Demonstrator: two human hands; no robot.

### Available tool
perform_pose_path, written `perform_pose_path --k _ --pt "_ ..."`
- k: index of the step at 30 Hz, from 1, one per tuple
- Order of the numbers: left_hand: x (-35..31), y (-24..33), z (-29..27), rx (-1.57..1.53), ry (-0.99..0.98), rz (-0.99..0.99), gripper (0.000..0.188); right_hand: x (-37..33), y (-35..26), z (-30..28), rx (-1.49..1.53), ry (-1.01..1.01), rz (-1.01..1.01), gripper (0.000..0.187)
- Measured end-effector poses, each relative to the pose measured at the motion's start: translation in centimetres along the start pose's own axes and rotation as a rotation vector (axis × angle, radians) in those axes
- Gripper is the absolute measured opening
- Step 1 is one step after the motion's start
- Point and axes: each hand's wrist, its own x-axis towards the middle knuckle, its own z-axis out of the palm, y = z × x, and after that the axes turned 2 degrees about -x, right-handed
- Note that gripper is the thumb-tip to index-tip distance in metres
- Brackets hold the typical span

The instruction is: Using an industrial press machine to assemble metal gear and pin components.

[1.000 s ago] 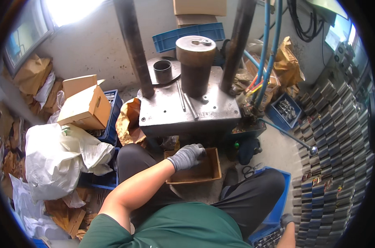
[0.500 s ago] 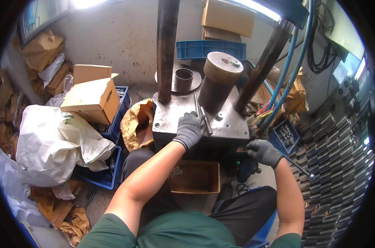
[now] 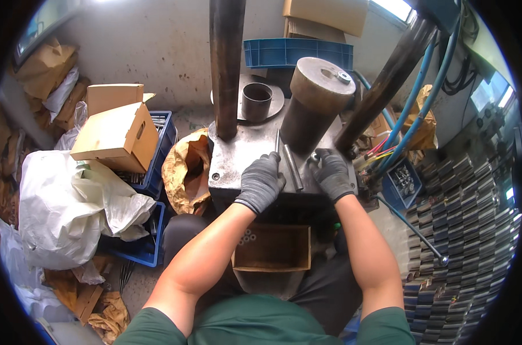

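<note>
My left hand (image 3: 262, 183), in a grey glove, is closed around the lower part of a thin metal rod (image 3: 277, 141) that stands up past the fingers. Beside it a second metal rod (image 3: 293, 167) lies on the steel plate (image 3: 226, 167), touched by neither hand. My gloved right hand (image 3: 333, 173) rests over the plate's right front, its thumb and fingertips closed on a small round metal collar (image 3: 314, 156). Behind the hands rises a thick steel cylinder (image 3: 311, 118) with a wider head, and a small metal ring (image 3: 343, 77) sits on its top.
Steel columns (image 3: 225, 75) flank the plate. A short tube (image 3: 257, 102) stands at the back left. A lever with a ball end (image 3: 443, 260) juts out at right, near stacked metal parts (image 3: 473, 230). An open box (image 3: 272, 268) with several rings sits below; a paper sack (image 3: 180, 178) stands left.
My right hand has left the area by the lever and moved up and left to the collar on the plate. My left hand stays on the rod. The view has shifted slightly.
</note>
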Motion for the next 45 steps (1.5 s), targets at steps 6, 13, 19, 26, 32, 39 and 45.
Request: perform_pose_path --k 6,13,19,26,32,39,45 --pt "-1.4 0.2 0.4 -1.179 -0.13 -0.529 0.041 1.1 0.3 1.6 -0.218 0.122 -0.056 0.036" --pt "-2.7 -1.1 2.1 -1.68 -0.359 -0.803 0.032 0.9 4.5 1.5 0.165 0.045 0.059 0.036" --pt "-4.6 1.1 1.1 -1.711 -0.459 -0.511 0.034 -1.1 4.0 -1.8 0.819 0.169 0.309 0.034" --pt "-7.3 3.5 3.2 -1.566 -0.714 -0.333 0.033 -4.9 0.5 -5.8 1.631 -0.076 0.622 0.045" --pt "-7.5 4.4 3.7 -1.435 -0.739 -0.341 0.025 -6.1 0.2 -6.4 1.617 -0.048 0.5 0.045" --pt "-7.9 4.4 4.1 -1.462 -0.697 -0.341 0.024 -7.0 0.4 -6.8 1.45 0.056 0.312 0.029" --pt "-7.9 4.9 3.4 -1.454 -0.664 -0.268 0.033 -8.1 -1.2 -7.3 1.451 -0.089 0.58 0.035"
